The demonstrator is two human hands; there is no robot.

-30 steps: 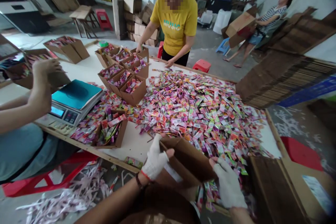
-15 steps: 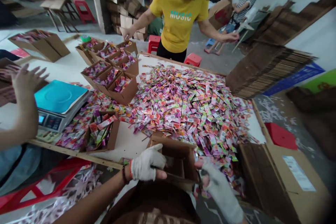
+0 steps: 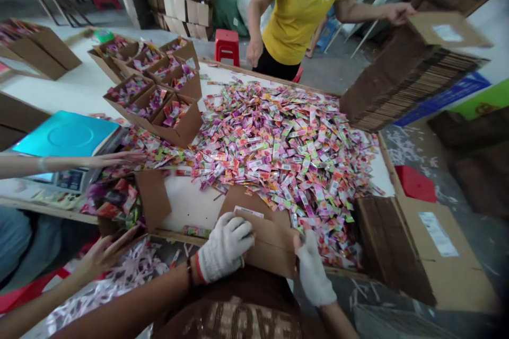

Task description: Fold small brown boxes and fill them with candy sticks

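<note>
A small cardboard box (image 3: pixel 274 246) is at the table's near edge, tilted so that an outer side and a white label show; its inside is hidden from me. My left hand (image 3: pixel 227 248), in a white glove, grips its left side with the fingers over the top. On the right end, my right hand (image 3: pixel 314 267), gloved too, holds the box with the thumb against the cardboard. Just beyond lies a large heap of small pink, purple and green packets (image 3: pixel 278 143).
Filled cardboard boxes (image 3: pixel 186 130) stand at the back left, near a scale (image 3: pixel 66 137). A co-worker's hands (image 3: pixel 107 248) are by a box of packets (image 3: pixel 153 201). Flattened cartons (image 3: pixel 409 79) are stacked at right, beside a person in yellow (image 3: pixel 306 5).
The box has turned from showing its open inside to showing its outer side and label. The person in yellow now touches a carton on the stack. The co-worker's hands have reached the packet box.
</note>
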